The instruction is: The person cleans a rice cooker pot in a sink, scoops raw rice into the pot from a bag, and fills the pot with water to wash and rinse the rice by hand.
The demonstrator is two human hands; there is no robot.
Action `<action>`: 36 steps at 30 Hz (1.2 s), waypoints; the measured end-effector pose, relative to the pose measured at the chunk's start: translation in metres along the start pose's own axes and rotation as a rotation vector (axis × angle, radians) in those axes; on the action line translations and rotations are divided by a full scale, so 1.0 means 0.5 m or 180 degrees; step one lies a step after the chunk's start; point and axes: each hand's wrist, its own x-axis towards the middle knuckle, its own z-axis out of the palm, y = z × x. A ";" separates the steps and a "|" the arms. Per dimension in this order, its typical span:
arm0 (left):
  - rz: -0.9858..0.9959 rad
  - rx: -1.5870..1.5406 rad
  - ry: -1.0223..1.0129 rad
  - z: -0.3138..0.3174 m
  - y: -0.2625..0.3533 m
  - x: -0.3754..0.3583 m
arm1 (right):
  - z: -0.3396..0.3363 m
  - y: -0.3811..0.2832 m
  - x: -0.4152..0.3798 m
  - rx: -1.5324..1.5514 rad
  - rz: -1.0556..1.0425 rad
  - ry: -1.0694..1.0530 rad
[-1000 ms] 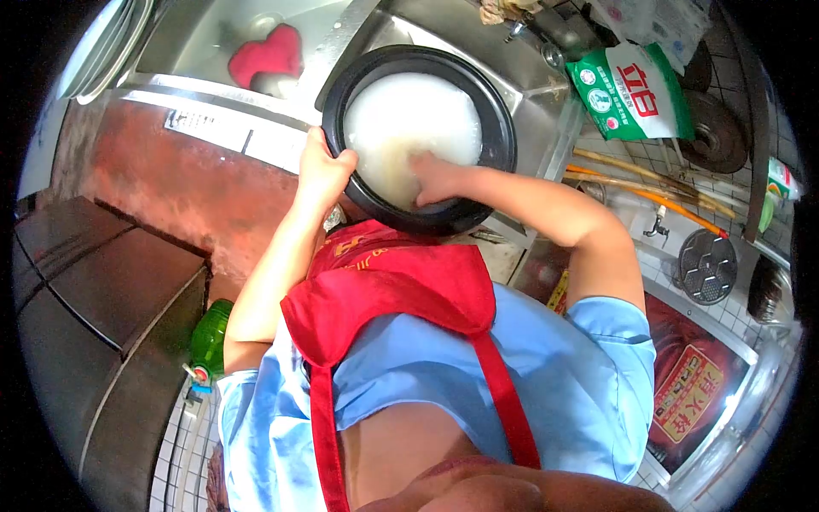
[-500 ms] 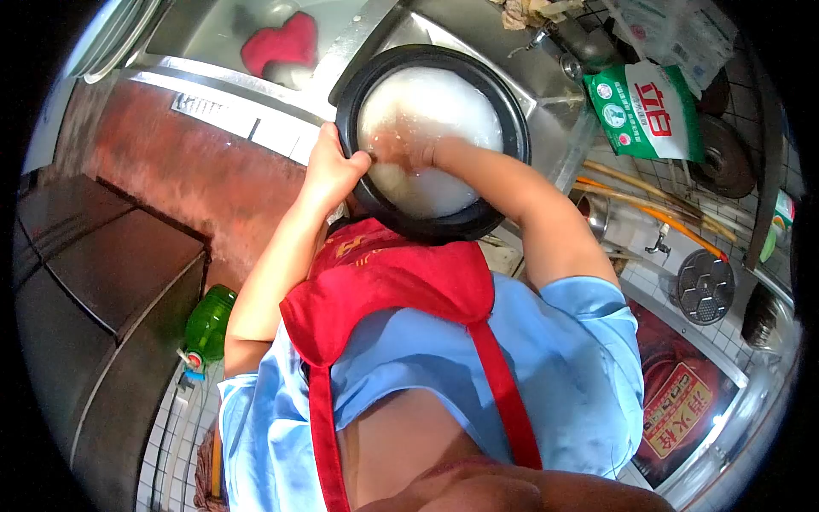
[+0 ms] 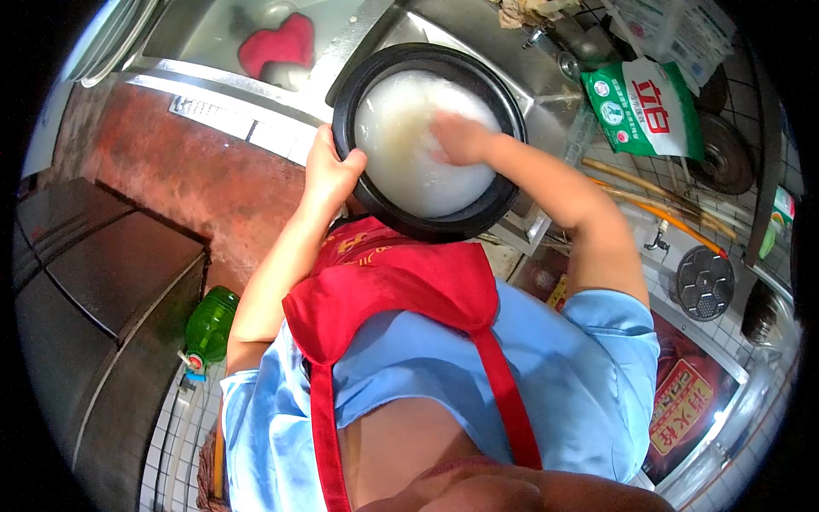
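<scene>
A round black pot (image 3: 343,128) holds cloudy, whitish water (image 3: 401,171) and rests over the edge of a steel sink. At its left rim my left hand (image 3: 334,166) grips the black edge, thumb on top and fingers around the outside. My right hand (image 3: 461,139) is inside the pot, partly in the cloudy water near the right side. Its fingers are blurred and partly hidden, so whether they hold anything does not show.
In the left sink basin, a red heart-shaped thing (image 3: 279,45) lies in water. A green and white bag (image 3: 644,109) sits right of the steel sink (image 3: 546,119), above long sticks (image 3: 665,196). A green bottle (image 3: 211,324) stands lower left.
My right hand has moved right and partly up out of the cloudy water, and its elbow has swung outward. My left hand keeps its grip on the rim.
</scene>
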 end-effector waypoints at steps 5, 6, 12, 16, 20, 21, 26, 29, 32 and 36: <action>0.0082 0.0162 0.0215 0.004 0.005 -0.003 | 0.043 -0.045 -0.051 0.0182 -0.0224 -0.0234; 0.0104 0.0129 0.0201 0.004 0.005 -0.004 | 0.043 -0.065 -0.065 0.0180 -0.0486 -0.0163; 0.0014 0.0506 -0.0039 -0.002 0.008 0.008 | 0.071 -0.116 -0.035 0.0414 -0.0975 -0.0319; -0.0151 0.0515 -0.0228 0.003 0.034 0.009 | 0.106 -0.092 0.027 0.0195 -0.2061 0.1212; 0.0065 0.0497 -0.0287 -0.007 0.000 0.015 | -0.006 -0.148 0.106 -0.1718 -0.1712 -0.0046; 0.0134 0.0465 -0.0324 -0.010 -0.005 0.017 | 0.011 -0.119 0.130 -0.1375 -0.1859 0.0064; 0.0001 0.0599 -0.0342 -0.018 0.021 0.011 | 0.055 -0.011 0.180 0.1295 -0.0945 0.0482; -0.0029 0.0554 -0.0310 -0.013 0.000 0.014 | -0.004 0.013 0.143 0.1105 -0.0385 -0.0417; 0.0064 0.0530 -0.0170 -0.009 0.011 0.007 | 0.036 0.058 0.106 0.0311 -0.0483 0.0090; 0.0007 0.0205 -0.0075 -0.002 0.001 0.003 | -0.007 0.013 0.007 0.0919 0.0304 0.0018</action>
